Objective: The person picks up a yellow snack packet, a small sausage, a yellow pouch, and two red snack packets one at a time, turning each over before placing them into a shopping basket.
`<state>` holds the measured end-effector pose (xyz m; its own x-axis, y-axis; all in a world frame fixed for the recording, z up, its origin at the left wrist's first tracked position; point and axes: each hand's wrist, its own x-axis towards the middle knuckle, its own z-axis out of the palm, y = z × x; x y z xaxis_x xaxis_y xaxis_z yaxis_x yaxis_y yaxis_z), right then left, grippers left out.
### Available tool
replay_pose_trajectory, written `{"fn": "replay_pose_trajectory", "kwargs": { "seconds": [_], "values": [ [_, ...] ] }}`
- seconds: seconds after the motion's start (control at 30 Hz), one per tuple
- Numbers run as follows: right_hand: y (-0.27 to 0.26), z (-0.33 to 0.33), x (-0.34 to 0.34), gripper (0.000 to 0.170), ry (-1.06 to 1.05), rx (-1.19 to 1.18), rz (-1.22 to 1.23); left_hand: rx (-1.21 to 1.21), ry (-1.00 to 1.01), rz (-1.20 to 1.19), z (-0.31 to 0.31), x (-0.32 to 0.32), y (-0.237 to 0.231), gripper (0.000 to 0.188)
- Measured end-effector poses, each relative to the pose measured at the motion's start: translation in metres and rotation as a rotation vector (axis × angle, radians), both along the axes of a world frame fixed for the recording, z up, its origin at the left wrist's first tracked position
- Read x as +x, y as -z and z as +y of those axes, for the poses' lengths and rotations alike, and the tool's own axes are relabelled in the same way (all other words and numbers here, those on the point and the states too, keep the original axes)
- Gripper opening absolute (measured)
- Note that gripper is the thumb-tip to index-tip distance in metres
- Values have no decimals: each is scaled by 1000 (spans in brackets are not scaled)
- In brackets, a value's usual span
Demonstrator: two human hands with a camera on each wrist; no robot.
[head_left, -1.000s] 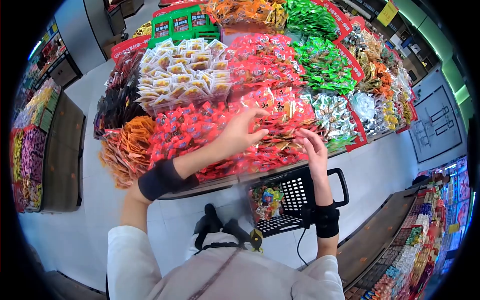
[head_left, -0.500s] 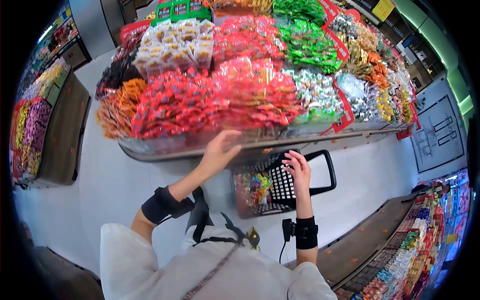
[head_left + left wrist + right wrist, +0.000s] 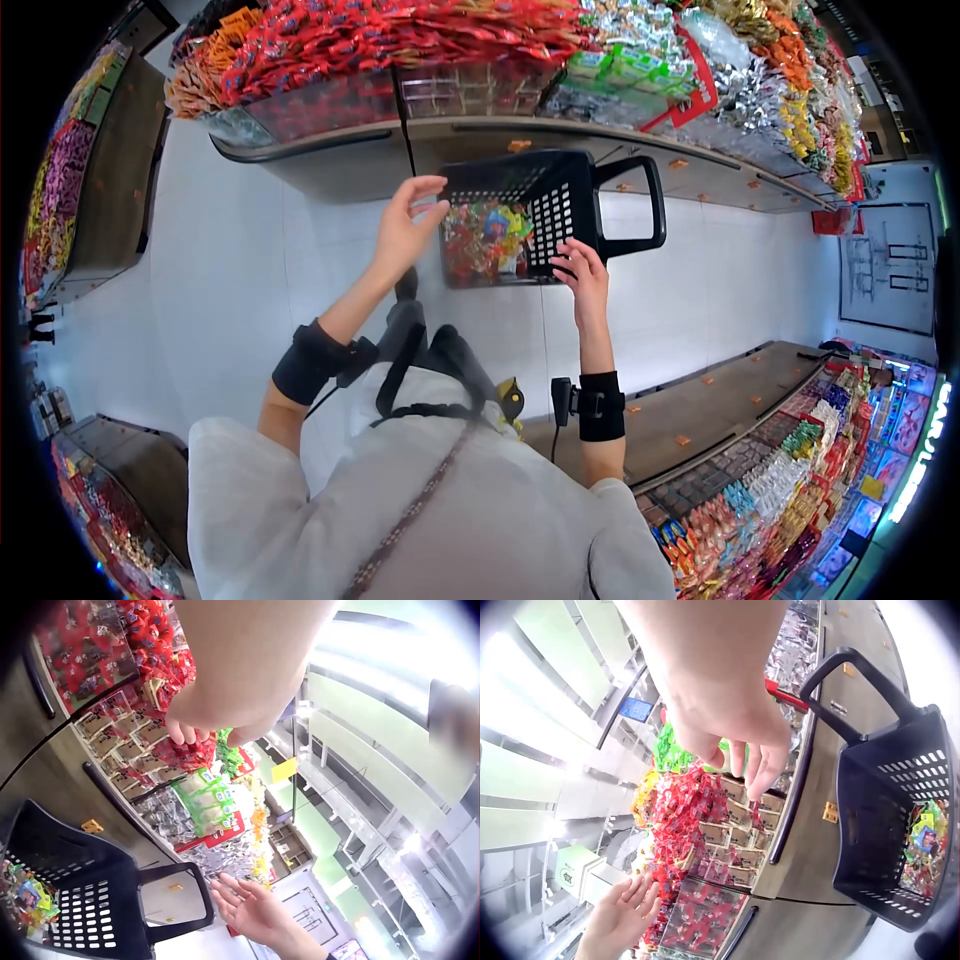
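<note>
A black basket point(image 3: 520, 215) with a looped handle stands on the floor against the display stand, several colourful wrapped snacks point(image 3: 490, 235) inside it. My left hand point(image 3: 408, 228) hovers at the basket's left side in the head view, fingers loosely bent and apart from the thumb, holding nothing. Over the basket's right side is my right hand point(image 3: 583, 280), its fingers relaxed and nothing in them. In the left wrist view the basket point(image 3: 97, 892) shows at lower left; the right wrist view has the basket point(image 3: 870, 810) at the right.
The display stand point(image 3: 450, 130) runs across the top, heaped with red packets point(image 3: 400, 45) and, farther right, green and silver ones. Another stand point(image 3: 110, 170) is at the left, and a candy shelf point(image 3: 770, 480) at the lower right. Pale floor point(image 3: 700, 290) surrounds the basket.
Both hands have moved away from the red packets toward the body and now hover near the basket. The head view has tilted down, so the stand sits higher and the basket shows more fully.
</note>
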<state>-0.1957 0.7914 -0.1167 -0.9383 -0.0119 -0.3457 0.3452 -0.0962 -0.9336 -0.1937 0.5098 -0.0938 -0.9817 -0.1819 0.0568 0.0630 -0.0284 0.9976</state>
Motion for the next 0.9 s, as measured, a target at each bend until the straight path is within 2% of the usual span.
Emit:
{"fn": "replay_pose_trajectory", "kwargs": {
  "seconds": [0.37,0.63,0.9],
  "values": [
    [53,11,17,25,95,-14,-190,-63,28,-172,7,-7,52,30],
    [100,6,-14,24,117,51,-337,-1,25,-283,-3,-47,104,28],
    [122,2,-32,24,77,70,-365,-36,45,-333,5,-63,121,27]
  ]
}}
